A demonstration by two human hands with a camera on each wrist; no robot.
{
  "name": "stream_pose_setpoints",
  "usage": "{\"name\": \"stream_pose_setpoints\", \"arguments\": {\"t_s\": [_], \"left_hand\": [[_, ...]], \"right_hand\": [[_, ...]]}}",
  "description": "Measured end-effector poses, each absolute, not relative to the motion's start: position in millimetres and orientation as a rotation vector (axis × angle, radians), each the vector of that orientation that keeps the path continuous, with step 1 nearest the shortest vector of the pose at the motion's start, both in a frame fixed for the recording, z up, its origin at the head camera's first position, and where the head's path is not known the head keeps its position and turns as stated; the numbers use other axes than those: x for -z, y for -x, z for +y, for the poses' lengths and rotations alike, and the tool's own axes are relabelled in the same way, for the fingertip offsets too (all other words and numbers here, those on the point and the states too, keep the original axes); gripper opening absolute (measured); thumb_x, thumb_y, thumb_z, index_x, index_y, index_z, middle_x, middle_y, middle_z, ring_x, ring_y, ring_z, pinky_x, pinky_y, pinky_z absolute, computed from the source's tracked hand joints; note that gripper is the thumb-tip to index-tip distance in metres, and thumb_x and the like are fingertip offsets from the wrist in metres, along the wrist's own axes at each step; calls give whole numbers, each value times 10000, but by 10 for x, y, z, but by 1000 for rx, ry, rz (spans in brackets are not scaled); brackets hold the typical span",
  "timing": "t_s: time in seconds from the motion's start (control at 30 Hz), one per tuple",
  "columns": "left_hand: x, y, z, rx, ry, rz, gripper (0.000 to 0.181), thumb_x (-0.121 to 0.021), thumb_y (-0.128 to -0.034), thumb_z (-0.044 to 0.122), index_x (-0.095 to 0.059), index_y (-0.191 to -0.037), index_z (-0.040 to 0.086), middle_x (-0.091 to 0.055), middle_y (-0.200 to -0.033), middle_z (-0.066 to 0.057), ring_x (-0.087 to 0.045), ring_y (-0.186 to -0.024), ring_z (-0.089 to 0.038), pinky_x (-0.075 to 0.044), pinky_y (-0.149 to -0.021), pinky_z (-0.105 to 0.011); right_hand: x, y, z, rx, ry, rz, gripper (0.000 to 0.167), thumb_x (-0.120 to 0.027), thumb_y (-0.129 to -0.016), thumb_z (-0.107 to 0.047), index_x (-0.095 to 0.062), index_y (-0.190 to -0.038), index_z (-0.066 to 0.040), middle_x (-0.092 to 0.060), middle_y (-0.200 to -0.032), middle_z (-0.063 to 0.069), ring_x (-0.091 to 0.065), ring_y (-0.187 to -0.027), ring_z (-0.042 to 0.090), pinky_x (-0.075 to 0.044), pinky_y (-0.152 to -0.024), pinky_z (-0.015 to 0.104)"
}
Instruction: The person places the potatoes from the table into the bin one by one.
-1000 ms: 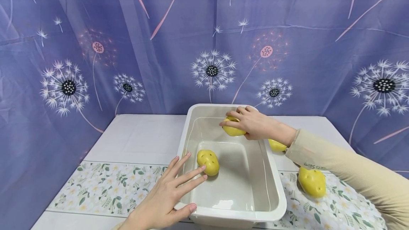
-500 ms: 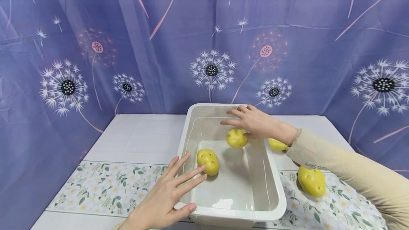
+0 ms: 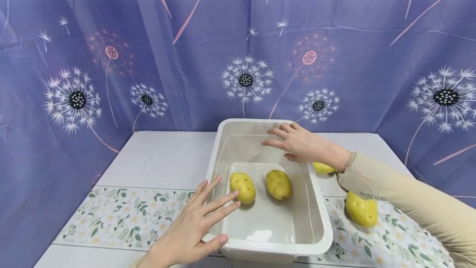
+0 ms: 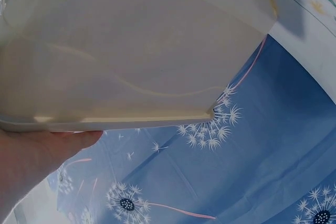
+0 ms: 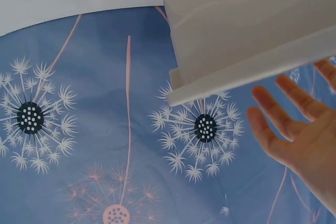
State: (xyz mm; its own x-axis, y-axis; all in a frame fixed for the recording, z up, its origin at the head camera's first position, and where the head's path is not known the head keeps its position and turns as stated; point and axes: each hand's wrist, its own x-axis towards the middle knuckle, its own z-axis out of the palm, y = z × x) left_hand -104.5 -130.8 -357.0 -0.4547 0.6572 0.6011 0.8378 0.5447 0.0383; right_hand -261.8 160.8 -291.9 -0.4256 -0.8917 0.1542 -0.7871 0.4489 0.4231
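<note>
Right hand (image 3: 303,144) spread above a yellow potato (image 3: 278,184) in the basin (image 3: 275,247)

The yellow potato lies on the basin floor, below the right thumb and nearer the person, well apart from the fingers. The right hand hangs over the basin's right side, fingers parted and slightly bent, pinching nothing; the right wrist view also shows them spread, next to the rim.

A second potato (image 3: 242,185) sits on the same floor, just past the fingertips of the left hand (image 3: 195,222). One of those fingertips overlaps its edge in the head view; whether they touch, I cannot tell. The left hand is spread wide across the near left corner of the basin, its thumb at the near rim, its fingers reaching inward and curled round nothing.

Outside the basin, a third potato (image 3: 362,210) lies nearer the person than the right wrist, partly covered by the beige sleeve (image 3: 401,189). Another yellow piece (image 3: 323,168) shows just below the right wrist, past the rim, mostly hidden.

Beneath everything is a white table (image 3: 174,148); a flowered strip (image 3: 122,218) crosses it, running out to the left of the left hand and under the third potato. Beyond both hands hangs a violet-blue curtain (image 3: 193,77) printed with dandelions.
</note>
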Motion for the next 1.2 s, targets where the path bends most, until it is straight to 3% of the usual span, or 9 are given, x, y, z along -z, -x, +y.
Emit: {"name": "stream_pose_setpoints", "arguments": {"t_s": [0.83,1.07,1.2], "left_hand": [[3569,1040,-1313,438,1198,-2236,486,-330,-915,441,-442,-1318,194,-434,-1371,27,-236,-1339,-349,-109,-1108,-459],[3562,1047,-1311,433,1202,-2231,486,-331,-912,445,-449,-1313,195,-458,-1354,11,-237,-1338,-351,-37,-1132,-406],[3559,1049,-1311,424,1204,-2231,484,-330,-913,444,-450,-1311,195,-457,-1355,10,-236,-1339,-350,-63,-1126,-426]], "right_hand": [[2934,2462,1691,266,-1484,-2326,528,-673,-725,-213,-520,-1229,-180,-525,-1225,101,-494,-984,239,-412,-889,458],[2934,2448,1751,209,-1477,-2298,524,-671,-716,-184,-521,-1218,-174,-535,-1206,93,-501,-1007,250,-445,-823,427],[2930,2435,1782,192,-1478,-2300,517,-666,-720,-173,-522,-1217,-162,-528,-1211,95,-505,-1031,254,-450,-781,402]]}}
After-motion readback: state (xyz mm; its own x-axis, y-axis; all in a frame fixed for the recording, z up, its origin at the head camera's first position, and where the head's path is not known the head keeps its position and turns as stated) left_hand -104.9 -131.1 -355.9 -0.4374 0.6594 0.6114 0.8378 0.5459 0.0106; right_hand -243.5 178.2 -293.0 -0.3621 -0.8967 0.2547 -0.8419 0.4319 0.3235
